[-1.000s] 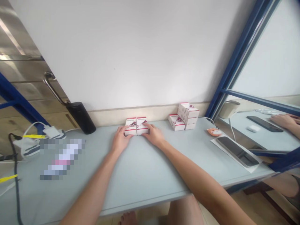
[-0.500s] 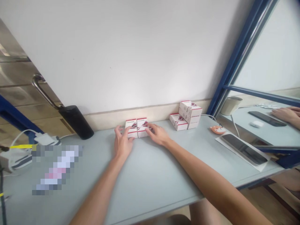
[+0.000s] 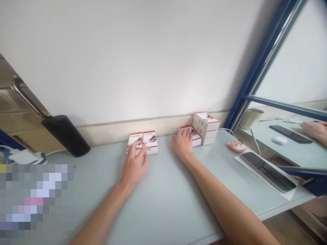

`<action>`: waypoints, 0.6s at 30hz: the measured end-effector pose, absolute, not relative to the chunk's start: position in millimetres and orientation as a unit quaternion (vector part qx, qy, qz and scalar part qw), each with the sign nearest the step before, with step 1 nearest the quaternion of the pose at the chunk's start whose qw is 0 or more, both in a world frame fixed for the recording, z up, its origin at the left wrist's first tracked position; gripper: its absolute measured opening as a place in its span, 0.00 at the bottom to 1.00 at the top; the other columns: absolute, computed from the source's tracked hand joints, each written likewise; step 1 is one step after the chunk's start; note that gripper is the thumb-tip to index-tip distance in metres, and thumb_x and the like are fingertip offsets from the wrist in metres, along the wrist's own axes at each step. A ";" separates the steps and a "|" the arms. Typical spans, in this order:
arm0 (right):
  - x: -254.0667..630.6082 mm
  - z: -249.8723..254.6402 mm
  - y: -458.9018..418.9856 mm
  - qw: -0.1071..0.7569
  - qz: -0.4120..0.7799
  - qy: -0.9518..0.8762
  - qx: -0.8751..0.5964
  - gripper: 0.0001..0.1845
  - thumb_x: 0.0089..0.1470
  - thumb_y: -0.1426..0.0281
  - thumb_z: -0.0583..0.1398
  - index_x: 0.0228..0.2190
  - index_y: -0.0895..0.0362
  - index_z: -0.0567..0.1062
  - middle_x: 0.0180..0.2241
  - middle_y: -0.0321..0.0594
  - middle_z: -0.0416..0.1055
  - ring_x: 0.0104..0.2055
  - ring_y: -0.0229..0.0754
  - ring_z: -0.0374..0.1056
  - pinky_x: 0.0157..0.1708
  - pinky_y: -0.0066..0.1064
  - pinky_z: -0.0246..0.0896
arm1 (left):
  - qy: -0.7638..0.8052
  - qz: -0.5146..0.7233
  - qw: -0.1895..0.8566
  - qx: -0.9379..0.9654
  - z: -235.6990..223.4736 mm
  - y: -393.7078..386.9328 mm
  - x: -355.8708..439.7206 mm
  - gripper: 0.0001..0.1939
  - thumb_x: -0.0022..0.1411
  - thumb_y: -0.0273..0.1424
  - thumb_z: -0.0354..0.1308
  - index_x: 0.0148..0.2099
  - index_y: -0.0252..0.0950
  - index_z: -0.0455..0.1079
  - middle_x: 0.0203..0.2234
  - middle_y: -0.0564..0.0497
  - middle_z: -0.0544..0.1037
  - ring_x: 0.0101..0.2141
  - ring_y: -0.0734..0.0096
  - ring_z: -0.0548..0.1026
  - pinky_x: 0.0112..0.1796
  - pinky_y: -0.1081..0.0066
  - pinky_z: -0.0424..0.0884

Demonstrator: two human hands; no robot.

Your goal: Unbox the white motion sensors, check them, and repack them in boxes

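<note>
Two small white boxes with red and dark printing, a left box point(image 3: 135, 137) and a right box point(image 3: 150, 136), lie side by side near the wall. My left hand point(image 3: 134, 165) rests over their front part, fingers apart and fingertips touching the tops. Farther right, my right hand point(image 3: 183, 142) reaches over a similar single box point(image 3: 196, 139), its fingers spread across the left end and hiding much of it. That box sits against the left side of a stack of matching boxes point(image 3: 209, 127).
A black cylinder point(image 3: 66, 136) stands at the left by white chargers point(image 3: 27, 156). On the right lie an orange-and-white animal-face item point(image 3: 236, 146) and a dark phone point(image 3: 268, 171) on a white sheet. A blue-framed mirror point(image 3: 286, 112) borders the right side.
My right hand has left the pair of boxes and moved right to the single box by the stack. My left hand has shifted from the pair's left side onto their front. The view has turned slightly.
</note>
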State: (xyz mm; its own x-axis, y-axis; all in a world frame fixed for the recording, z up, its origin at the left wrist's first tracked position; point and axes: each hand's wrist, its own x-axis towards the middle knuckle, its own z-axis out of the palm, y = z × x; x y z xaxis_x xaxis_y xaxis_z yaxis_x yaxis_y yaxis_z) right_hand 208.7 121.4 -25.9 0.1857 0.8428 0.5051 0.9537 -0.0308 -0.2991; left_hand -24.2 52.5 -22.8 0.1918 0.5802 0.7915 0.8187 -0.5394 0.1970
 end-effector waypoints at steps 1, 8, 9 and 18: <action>204.0 -25.4 120.2 0.289 -0.097 -0.642 -0.703 0.26 0.68 0.66 0.55 0.62 0.66 0.68 0.59 0.65 0.70 0.65 0.67 0.59 0.65 0.55 0.47 | -0.462 -0.443 0.133 -0.757 -21.7 49.7 -23.1 0.12 0.69 0.23 0.54 0.48 0.40 0.76 0.54 0.44 0.71 0.48 0.61 0.78 0.47 0.63 0.77; 205.5 -18.8 121.5 0.279 -0.101 -0.650 -0.699 0.22 0.66 0.69 0.56 0.59 0.58 0.71 0.55 0.57 0.70 0.58 0.59 0.64 0.60 0.47 0.53 | -0.421 -0.457 0.069 -0.781 -18.9 23.9 -3.2 0.12 0.70 0.20 0.53 0.45 0.41 0.75 0.49 0.47 0.71 0.43 0.69 0.78 0.43 0.70 0.75; 209.4 -18.8 122.6 0.268 -0.099 -0.644 -0.709 0.23 0.66 0.67 0.58 0.60 0.58 0.70 0.56 0.59 0.69 0.59 0.61 0.63 0.61 0.48 0.51 | -0.410 -0.454 0.055 -0.789 -18.8 20.7 0.2 0.12 0.70 0.19 0.53 0.44 0.41 0.74 0.49 0.47 0.71 0.44 0.69 0.77 0.44 0.70 0.75; 223.4 -17.7 119.9 0.194 -0.046 -0.719 -0.666 0.34 0.60 0.54 0.66 0.63 0.51 0.68 0.54 0.53 0.71 0.56 0.59 0.67 0.58 0.47 0.56 | -0.375 -0.451 -0.049 -0.809 -14.1 10.5 9.2 0.13 0.71 0.19 0.50 0.42 0.40 0.73 0.43 0.49 0.72 0.40 0.73 0.77 0.42 0.73 0.73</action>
State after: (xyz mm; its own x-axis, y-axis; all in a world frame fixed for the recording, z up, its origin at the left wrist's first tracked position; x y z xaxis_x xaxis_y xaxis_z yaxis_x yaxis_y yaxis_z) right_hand 223.4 119.9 -17.7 -0.0385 0.9393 0.3408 0.9751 0.1099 -0.1926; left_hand 9.2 10.5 -14.1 0.3134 0.6498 0.6925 0.5623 -0.7146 0.4162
